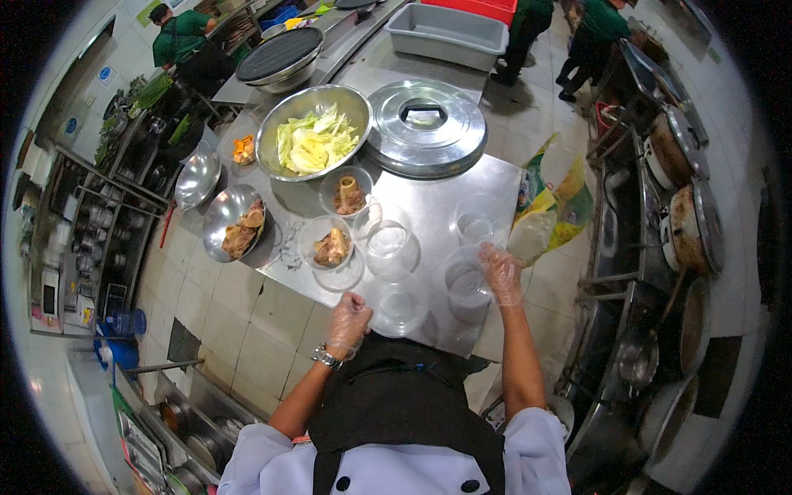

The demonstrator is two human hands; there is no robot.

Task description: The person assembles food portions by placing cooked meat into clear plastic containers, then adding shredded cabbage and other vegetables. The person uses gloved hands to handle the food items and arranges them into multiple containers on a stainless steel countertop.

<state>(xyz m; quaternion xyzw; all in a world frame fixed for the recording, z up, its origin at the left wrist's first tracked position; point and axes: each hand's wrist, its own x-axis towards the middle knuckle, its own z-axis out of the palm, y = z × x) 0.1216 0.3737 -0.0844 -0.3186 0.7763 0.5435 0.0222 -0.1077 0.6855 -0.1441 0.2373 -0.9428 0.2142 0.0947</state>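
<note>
My right hand (502, 272), in a clear plastic glove, has its fingers closed at the rim of a clear plastic tub (468, 285) on the steel table's right side. Beside the table's near edge, my gloved left hand (349, 318) is curled into a fist with nothing showing in it. Another clear tub (401, 311) stands just right of that fist. Farther back are two more clear tubs, one in the middle (388, 237) and one at the right (476, 224). Pieces of bone-in meat fill a tub (332, 247) and a second tub (350, 194) behind it.
A steel bowl of cut cabbage (318, 140) stands at the back beside a large lidded pot (426, 124). Left lie a meat bowl (221, 227) and orange pieces (243, 150). A plastic bag (549, 202) hangs at the right edge. Stoves with pots (685, 223) line the right; people work behind.
</note>
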